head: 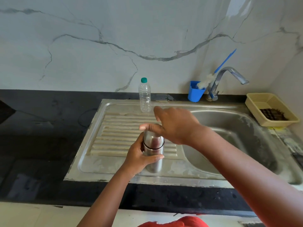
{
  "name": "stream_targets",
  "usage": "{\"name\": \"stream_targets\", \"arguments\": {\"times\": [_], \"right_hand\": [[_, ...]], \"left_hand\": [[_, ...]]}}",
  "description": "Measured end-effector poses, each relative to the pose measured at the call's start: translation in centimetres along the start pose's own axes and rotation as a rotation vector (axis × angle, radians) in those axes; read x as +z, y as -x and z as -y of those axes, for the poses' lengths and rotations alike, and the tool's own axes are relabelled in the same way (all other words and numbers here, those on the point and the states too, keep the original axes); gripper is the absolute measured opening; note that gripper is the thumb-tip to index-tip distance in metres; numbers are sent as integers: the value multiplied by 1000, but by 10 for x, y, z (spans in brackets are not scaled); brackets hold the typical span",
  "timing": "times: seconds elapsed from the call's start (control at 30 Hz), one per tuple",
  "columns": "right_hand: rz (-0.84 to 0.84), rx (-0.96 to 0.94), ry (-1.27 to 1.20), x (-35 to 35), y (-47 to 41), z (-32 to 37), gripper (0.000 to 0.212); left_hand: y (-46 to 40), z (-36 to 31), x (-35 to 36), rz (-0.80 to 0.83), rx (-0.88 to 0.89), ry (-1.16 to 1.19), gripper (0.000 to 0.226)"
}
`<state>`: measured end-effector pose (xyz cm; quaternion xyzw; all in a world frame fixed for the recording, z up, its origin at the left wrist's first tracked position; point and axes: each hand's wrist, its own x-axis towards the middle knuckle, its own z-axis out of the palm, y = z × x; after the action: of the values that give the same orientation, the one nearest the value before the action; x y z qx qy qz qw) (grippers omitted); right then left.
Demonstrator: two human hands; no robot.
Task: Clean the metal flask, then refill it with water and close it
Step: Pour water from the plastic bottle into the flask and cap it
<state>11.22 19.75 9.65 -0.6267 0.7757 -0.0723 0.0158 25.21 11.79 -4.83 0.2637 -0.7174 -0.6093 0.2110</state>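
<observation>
The metal flask point(153, 150) stands upright on the ridged drainboard point(114, 138) of the steel sink. My left hand point(139, 157) grips its body from the left, fingers wrapped round the front. The flask's cap point(153, 138) sits on top, and my right hand point(172, 124) lies over it, thumb and fingers curled on the cap's upper part. The very top of the cap is hidden under that hand. A clear plastic water bottle point(145, 95) with a green cap stands at the back of the drainboard.
The sink basin point(229, 136) lies to the right, with a chrome tap point(226, 79) behind it. A blue cup point(196, 91) holding a blue-handled brush stands beside the tap. A beige tray point(270, 110) sits at far right. Black countertop point(41, 136) extends left.
</observation>
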Motion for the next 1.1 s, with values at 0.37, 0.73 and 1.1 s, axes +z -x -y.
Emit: {"name": "stream_targets", "arguments": {"times": [0.37,0.73,1.1], "right_hand": [[92,-193,-2,6,-1,8,39],[356,-272,-222,-12,-10,-7,61],[-10,-13,108,21,5,16,66]], "left_hand": [[1,1,-1,7,16,-13,63],[-1,1,-1,-4,-3,19,72],[1,1,1,-23,-5,18,57]]}}
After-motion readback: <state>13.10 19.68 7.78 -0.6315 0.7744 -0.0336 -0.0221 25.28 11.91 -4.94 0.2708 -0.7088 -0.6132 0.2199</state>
